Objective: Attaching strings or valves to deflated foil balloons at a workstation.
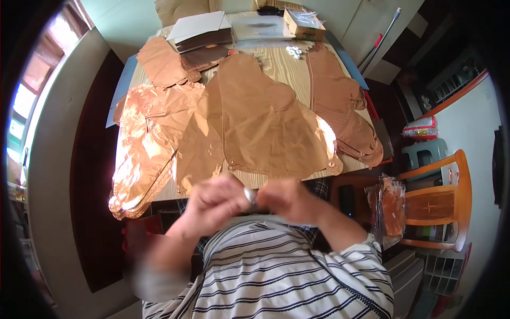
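Close to my body, at the table's front edge, both hands meet around a small white round piece [249,195], too blurred to name. My left hand [217,201] has its fingers closed on it. My right hand [284,199] is curled against its other side, smeared by motion. Just beyond lies a large flat copper-coloured foil shape [260,117], which looks like an uninflated foil balloon. A shiny crumpled stack of foil shapes [151,133] spreads at the left, reaching over the front edge. More foil shapes [340,101] lie at the right.
Small white pieces [294,52] sit at the back of the wooden table [287,72]. Behind are a stack of white and brown sheets [204,32], a clear plastic packet [257,26] and an open cardboard box [305,26]. A wooden chair [459,202] stands right, beside a bagged foil bundle [393,207].
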The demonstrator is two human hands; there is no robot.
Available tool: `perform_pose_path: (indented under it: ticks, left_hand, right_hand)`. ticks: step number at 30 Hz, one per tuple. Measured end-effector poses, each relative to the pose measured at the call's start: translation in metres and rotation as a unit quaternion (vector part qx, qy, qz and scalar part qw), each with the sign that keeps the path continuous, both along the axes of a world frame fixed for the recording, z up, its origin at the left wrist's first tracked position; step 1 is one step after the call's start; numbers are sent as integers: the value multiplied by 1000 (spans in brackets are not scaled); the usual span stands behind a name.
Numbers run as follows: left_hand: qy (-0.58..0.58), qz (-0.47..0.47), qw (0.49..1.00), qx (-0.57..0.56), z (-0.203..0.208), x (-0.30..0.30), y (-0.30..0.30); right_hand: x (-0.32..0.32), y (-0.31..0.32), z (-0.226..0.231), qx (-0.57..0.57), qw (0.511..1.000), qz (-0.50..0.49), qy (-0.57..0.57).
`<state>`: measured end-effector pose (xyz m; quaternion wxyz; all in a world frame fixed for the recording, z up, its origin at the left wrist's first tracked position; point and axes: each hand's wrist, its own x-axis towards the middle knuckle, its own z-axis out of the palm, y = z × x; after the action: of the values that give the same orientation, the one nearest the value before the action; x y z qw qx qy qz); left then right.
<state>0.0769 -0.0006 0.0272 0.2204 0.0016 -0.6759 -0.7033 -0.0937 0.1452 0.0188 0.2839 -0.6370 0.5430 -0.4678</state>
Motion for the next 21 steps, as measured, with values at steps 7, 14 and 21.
perform_pose_path:
  ticks: [7,14,21]
  left_hand:
    - [-35,-92,991,-95,2,1,15]
    - [-68,-79,991,-86,-1,4,21]
    - [-76,-50,992,-92,-19,0,19]
  right_hand:
    - [-13,-2,4,-54,998,-35,25]
    - [-14,-6,15,-27,995,-97,-26]
    - [-8,0,22,-12,994,-77,-83]
